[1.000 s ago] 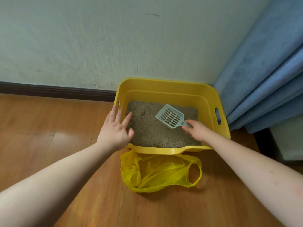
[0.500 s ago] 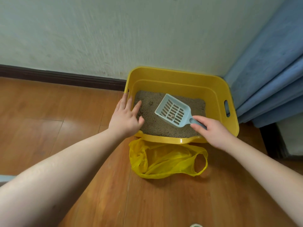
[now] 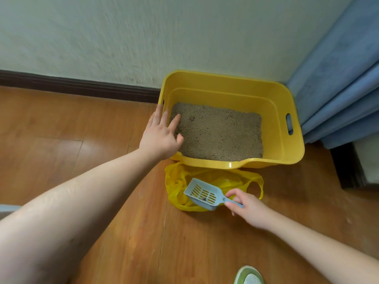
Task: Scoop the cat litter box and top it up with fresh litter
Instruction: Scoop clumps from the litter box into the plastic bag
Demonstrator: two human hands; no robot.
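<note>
A yellow litter box stands on the wood floor against the wall, with grey-brown litter across its bottom. My left hand rests on the box's near-left rim, fingers straight. A yellow plastic bag lies open on the floor just in front of the box. My right hand grips the handle of a pale blue slotted scoop, held over the bag's mouth. A small dark clump sits in the scoop.
A blue curtain hangs at the right, touching the box's far-right corner. A dark skirting board runs along the wall. A green and white shoe shows at the bottom edge. Bare wood floor lies to the left.
My right hand has lifted the scoop out of the litter box and brought it down over the yellow bag. The left hand has stayed on the box's rim.
</note>
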